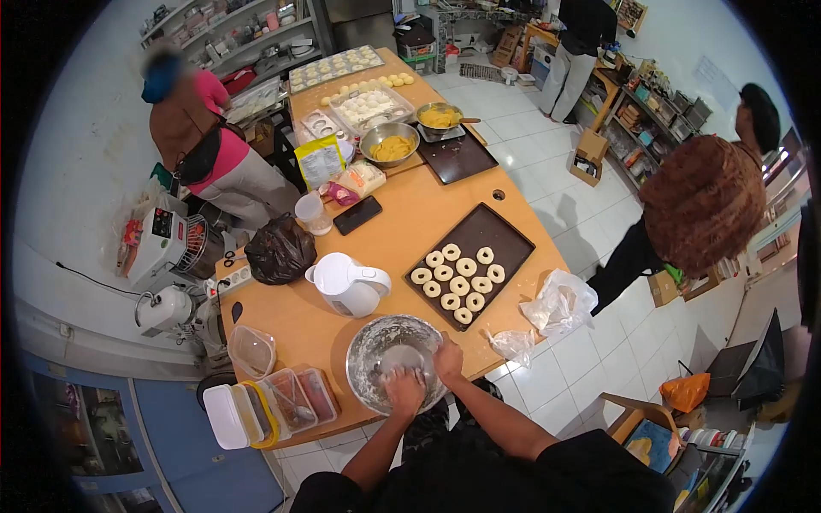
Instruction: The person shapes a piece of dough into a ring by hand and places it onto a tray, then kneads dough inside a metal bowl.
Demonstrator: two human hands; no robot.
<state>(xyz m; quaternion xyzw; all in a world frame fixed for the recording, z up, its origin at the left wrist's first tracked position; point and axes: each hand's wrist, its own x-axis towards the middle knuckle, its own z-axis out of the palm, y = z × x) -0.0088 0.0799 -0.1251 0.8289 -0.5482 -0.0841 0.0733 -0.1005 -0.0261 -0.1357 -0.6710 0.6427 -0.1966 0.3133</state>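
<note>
A metal mixing bowl [363,352] stands at the near edge of the wooden table, its inner wall smeared with white flour or batter. My left hand [404,391] reaches down into it, fingers stretched out and tips in the pale, cloudy mixture [402,355] at the bottom. The fingertips are partly hidden there. My right hand [447,359] is closed on the bowl's right rim. Just beyond the bowl is a white electric kettle [346,286]. To the right, a dark baking tray [505,242] carries several ring-shaped pieces of dough [466,267].
Lidded plastic containers [291,400] crowd the table's left corner, near a black plastic bag [280,248]. Clear plastic bags [560,303] lie at the right edge. Farther back are a phone [357,215] and bowls of yellow filling [392,147]. Other people [201,128] stand around the room.
</note>
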